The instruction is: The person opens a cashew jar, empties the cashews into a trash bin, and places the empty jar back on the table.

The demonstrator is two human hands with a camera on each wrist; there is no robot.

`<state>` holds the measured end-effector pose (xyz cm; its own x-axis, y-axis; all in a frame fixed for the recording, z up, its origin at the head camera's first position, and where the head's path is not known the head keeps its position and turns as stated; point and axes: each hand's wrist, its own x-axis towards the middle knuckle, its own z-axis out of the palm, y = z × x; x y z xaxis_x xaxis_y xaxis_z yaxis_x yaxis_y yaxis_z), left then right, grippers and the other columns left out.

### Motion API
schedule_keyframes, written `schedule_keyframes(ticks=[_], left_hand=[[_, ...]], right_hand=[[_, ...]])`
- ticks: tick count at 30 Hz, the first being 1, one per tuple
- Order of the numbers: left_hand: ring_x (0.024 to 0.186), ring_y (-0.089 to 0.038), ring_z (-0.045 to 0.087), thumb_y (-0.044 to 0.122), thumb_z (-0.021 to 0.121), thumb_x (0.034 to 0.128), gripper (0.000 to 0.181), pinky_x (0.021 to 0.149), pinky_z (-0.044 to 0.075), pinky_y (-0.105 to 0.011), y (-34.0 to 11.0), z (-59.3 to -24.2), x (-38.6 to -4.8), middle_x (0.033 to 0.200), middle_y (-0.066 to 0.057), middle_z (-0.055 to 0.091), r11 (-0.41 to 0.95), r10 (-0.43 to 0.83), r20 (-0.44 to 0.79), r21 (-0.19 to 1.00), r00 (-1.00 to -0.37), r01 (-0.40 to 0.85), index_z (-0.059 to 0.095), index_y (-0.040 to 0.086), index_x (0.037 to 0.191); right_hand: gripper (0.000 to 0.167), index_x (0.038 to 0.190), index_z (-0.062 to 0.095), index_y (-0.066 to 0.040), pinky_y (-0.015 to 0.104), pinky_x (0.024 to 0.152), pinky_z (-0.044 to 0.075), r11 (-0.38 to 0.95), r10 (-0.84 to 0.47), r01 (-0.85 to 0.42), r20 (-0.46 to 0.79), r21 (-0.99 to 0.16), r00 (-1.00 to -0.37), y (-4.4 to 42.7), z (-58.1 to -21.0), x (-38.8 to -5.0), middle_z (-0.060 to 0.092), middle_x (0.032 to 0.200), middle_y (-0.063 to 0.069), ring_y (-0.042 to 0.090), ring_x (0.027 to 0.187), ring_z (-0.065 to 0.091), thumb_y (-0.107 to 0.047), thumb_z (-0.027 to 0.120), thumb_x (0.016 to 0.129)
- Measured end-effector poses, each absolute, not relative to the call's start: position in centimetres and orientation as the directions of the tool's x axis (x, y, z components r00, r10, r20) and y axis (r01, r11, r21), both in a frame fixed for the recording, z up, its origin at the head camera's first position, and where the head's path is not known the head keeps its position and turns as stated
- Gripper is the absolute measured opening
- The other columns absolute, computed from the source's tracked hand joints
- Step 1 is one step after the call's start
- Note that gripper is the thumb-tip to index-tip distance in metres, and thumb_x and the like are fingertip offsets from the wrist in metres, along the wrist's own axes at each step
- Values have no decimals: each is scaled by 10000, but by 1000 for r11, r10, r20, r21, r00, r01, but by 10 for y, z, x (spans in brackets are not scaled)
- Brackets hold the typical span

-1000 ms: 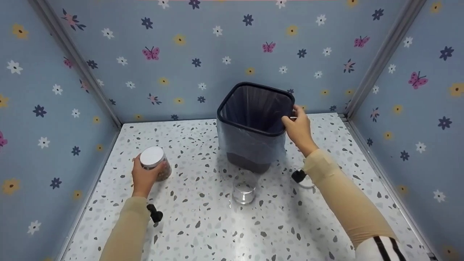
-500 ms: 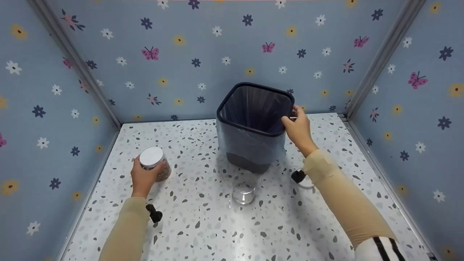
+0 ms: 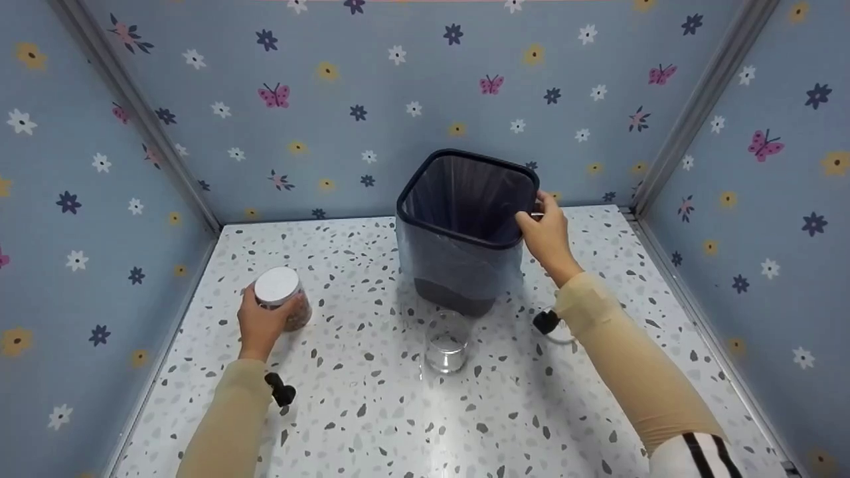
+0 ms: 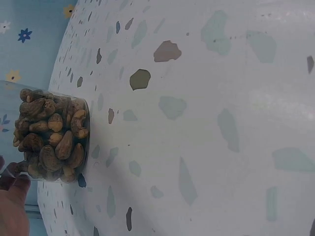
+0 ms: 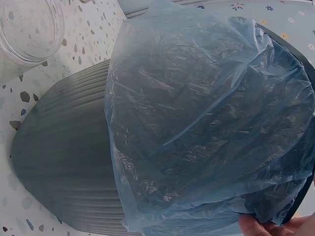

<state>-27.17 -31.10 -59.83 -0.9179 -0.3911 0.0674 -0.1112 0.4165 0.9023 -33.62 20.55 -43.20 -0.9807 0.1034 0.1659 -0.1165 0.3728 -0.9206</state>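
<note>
On the left of the table, my left hand (image 3: 261, 326) grips a clear jar (image 3: 300, 313) with a white lid (image 3: 277, 286). The left wrist view shows brown, skin-on cashews (image 4: 54, 130) filling the jar, which stands upright on the table. My right hand (image 3: 548, 236) pinches the right side of the dark rim of a trash can (image 3: 468, 239). A thin blue plastic bag (image 5: 197, 123) lines the can and hangs over its outside, leaving the ribbed grey lower part (image 5: 69, 152) bare. The right fingertips touch the bag at the rim.
An upright clear glass (image 3: 446, 345) stands just in front of the can. A round clear object (image 3: 560, 337) lies partly hidden under the right wrist. The speckled white table (image 3: 358, 411) is enclosed by flowered blue walls (image 3: 358, 73) at back and sides.
</note>
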Motion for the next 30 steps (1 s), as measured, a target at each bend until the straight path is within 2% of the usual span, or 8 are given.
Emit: schedule_keyframes(ticks=[8,15,30], left_hand=[[1582,-429,406,359,891,916,1030,1325,340,-563,-312,-594,-269,1672,-270,429,396,-385,72,914,-920,-94,296,-9,1672],[1587,-420,407,366,894,917,1026,1329,340,-546,-313,-590,-266,1673,-260,433,395,-355,97,917,-930,-56,303,-4,1670],[1594,-409,400,331,902,914,989,1324,355,-523,-303,-581,-255,1670,-258,429,406,-294,137,914,-946,6,341,-17,1651]], right_hand=[[708,1657,364,22,526,1112,549,380,114,-115,170,-918,-979,206,-432,-338,569,1531,298,398,1340,635,-171,559,1005],[715,1677,326,13,527,1095,553,371,102,-114,163,-921,-981,205,-432,-336,547,1550,295,389,1339,624,-166,541,1019],[707,1664,349,19,507,1082,562,366,110,-112,162,-924,-981,204,-432,-336,568,1534,280,374,1322,634,-163,552,1011]])
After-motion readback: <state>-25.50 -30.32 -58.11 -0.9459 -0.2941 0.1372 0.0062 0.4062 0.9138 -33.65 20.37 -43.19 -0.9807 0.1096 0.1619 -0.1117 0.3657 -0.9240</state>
